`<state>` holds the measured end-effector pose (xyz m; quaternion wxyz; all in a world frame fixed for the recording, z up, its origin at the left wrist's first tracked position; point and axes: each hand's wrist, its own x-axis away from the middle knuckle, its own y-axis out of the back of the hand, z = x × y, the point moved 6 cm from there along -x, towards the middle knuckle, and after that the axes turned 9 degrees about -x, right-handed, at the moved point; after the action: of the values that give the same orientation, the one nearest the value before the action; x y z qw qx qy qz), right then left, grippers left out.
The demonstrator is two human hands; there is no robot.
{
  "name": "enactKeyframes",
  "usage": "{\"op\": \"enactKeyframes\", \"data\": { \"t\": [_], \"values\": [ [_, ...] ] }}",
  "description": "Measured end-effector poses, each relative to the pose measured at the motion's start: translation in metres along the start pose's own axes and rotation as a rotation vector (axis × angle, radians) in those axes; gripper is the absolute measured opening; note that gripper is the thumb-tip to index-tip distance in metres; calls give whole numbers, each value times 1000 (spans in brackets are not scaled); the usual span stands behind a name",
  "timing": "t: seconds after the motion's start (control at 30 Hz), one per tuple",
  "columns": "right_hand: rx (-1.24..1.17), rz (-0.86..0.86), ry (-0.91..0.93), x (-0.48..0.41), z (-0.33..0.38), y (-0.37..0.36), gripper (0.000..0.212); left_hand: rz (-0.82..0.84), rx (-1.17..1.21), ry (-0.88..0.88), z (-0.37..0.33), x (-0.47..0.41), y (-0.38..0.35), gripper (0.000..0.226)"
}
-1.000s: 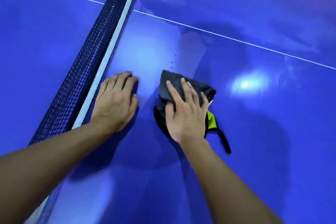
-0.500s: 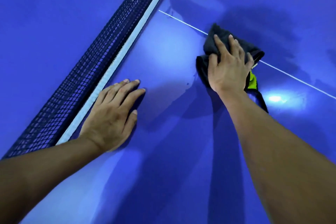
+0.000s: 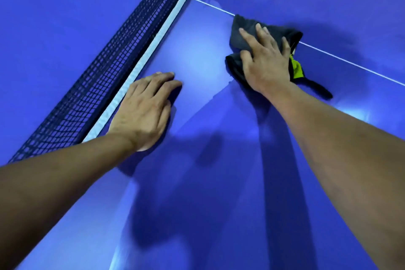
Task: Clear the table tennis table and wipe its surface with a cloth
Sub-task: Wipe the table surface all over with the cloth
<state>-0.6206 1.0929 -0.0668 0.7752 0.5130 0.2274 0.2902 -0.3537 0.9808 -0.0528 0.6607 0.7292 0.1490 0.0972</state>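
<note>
A crumpled dark grey cloth with a yellow-green patch and a trailing black strap lies on the blue table tennis table, right on the white centre line. My right hand presses flat on the cloth with straight, spread fingers. My left hand rests palm-down on the bare table beside the net, fingers straight and together, holding nothing.
The dark net with its white top band runs diagonally from the lower left to the top centre, just left of my left hand. The white centre line crosses the table to the right. Glare and arm shadows fall on the surface.
My right hand pushed the cloth away from me, from beside my left hand out onto the white centre line. My left hand stayed planted by the net.
</note>
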Motion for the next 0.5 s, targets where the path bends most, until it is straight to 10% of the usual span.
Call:
{"op": "enactKeyframes", "data": {
  "t": [0.23,0.5],
  "values": [
    [-23,28,88,88,60,-19,62,-24,7,181,6,52,7,50],
    [7,104,148,207,158,-46,58,147,39,299,6,304,36,59]
  ]
}}
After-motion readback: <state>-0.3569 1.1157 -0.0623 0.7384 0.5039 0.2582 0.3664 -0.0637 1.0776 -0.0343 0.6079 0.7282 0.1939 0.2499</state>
